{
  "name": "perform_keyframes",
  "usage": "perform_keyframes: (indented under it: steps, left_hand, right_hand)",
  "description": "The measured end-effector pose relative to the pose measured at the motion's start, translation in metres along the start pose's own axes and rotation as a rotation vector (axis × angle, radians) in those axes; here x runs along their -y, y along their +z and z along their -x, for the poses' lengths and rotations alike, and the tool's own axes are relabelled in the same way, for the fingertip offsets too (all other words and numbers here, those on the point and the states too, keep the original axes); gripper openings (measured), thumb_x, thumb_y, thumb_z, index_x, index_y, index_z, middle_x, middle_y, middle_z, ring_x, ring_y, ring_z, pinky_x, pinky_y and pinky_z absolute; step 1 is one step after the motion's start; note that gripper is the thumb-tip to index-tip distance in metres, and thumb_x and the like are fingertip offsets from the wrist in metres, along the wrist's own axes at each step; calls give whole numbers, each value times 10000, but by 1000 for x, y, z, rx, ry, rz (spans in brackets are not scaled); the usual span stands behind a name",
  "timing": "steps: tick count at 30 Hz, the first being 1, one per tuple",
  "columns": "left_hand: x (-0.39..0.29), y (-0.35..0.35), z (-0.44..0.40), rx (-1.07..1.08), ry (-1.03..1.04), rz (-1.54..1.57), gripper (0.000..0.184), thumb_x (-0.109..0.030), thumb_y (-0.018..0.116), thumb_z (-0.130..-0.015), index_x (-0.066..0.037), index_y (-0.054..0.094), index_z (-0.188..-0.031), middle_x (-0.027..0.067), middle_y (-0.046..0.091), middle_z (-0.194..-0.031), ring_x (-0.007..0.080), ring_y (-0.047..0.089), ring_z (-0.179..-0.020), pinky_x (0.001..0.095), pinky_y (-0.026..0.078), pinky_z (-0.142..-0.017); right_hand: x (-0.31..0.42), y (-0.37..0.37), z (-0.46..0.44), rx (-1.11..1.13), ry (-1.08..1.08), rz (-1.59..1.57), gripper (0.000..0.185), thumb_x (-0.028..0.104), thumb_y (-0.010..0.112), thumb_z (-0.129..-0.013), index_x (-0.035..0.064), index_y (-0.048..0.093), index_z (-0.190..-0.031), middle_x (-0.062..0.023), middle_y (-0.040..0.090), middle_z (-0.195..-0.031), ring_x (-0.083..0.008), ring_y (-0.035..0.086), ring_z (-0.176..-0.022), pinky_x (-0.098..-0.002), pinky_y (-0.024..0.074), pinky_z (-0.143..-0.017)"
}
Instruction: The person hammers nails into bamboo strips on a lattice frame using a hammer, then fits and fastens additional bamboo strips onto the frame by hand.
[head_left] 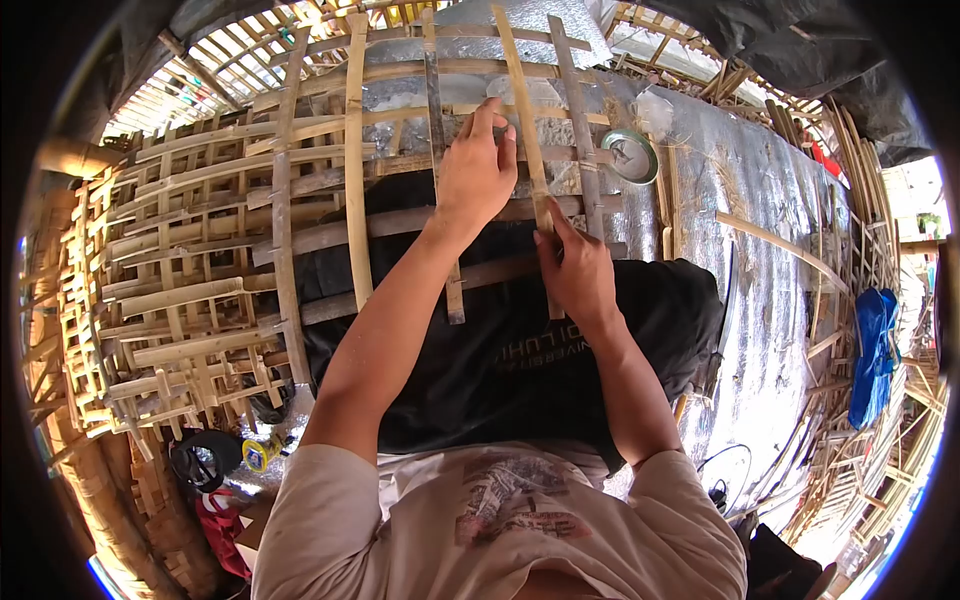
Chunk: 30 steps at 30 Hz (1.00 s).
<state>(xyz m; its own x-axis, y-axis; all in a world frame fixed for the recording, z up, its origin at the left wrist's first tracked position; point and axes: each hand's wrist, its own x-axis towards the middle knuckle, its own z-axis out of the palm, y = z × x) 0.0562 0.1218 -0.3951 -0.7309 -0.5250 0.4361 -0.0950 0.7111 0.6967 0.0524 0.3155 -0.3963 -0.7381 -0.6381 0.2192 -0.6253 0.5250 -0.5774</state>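
Note:
A lattice of flat bamboo strips (356, 150) lies before me, partly over a black cloth (450, 370) on my lap. My left hand (478, 170) is over the upper middle of the lattice, thumb and forefinger bent toward each other near a crossing; whether something small is between them cannot be made out. My right hand (578, 262) is lower and to the right, its fingers around a light upright strip (527, 120) near the lattice's lower edge. A round green-rimmed dish (630, 157) sits at the lattice's right side.
More woven bamboo (190, 250) spreads at the left. Silvery foil sheeting (760, 280) covers the surface at the right, with a loose curved strip (780, 243) on it. A blue plastic bag (873, 360) is at the far right. A yellow tape roll (256, 456) and a black cap (205, 458) lie lower left.

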Motion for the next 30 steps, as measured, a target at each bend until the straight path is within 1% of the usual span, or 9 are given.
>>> perform_keyframes:
  steps: [2,5,8,11,17,23,26,30]
  left_hand:
    - [1,0,0,7,1,-16,428,-144,604,-975,-23,473,-1364,82,709,-1061,286,712,-710,445,549,-689]
    - [1,0,0,15,1,1,433,-151,610,-971,-30,471,-1363,83,709,-1069,293,712,-712,448,551,-696]
    - [-1,-1,1,38,-21,33,437,-156,616,-969,-31,474,-1362,85,709,-1072,291,712,-715,452,553,-711]
    - [-3,-1,0,40,-24,26,442,-158,624,-965,-31,476,-1362,90,710,-1075,284,713,-714,453,554,-717]
    - [1,0,1,26,-7,8,456,-163,636,-960,-33,474,-1366,96,711,-1082,276,713,-707,450,554,-708]
    - [3,1,0,27,4,15,474,-161,642,-957,-35,463,-1378,90,708,-1075,265,714,-698,440,555,-699]
    - [3,1,0,29,6,13,479,-160,644,-956,-30,461,-1380,87,708,-1074,256,712,-683,429,556,-682]
    - [2,1,1,28,-6,18,486,-169,645,-958,-23,461,-1383,83,709,-1075,246,709,-666,416,556,-663]
  right_hand:
    - [2,0,-1,14,20,9,505,204,671,-929,88,543,-1404,-183,700,-833,-394,686,-732,-479,552,-655]
    - [-2,4,-1,-17,-41,-7,507,201,678,-923,76,547,-1396,-183,690,-877,-396,687,-761,-473,555,-665]
    - [-1,3,0,34,-28,15,530,205,691,-911,70,539,-1400,-185,674,-989,-396,689,-800,-475,561,-683]
    - [6,-1,1,24,-35,-44,533,146,735,-874,25,570,-1367,-188,641,-1001,-394,662,-813,-455,542,-711]
    - [6,2,3,37,-69,8,562,169,749,-866,30,562,-1377,-165,640,-1038,-370,669,-830,-438,552,-720]
    - [12,3,4,29,-89,23,550,196,744,-873,42,569,-1371,-156,650,-1081,-358,683,-856,-433,562,-718]
    - [11,5,4,10,-131,37,521,206,708,-889,50,559,-1364,-150,653,-1084,-370,699,-826,-449,577,-708]
    - [11,8,4,-16,-161,31,485,181,706,-884,37,582,-1331,-144,652,-1046,-357,697,-801,-441,575,-686]
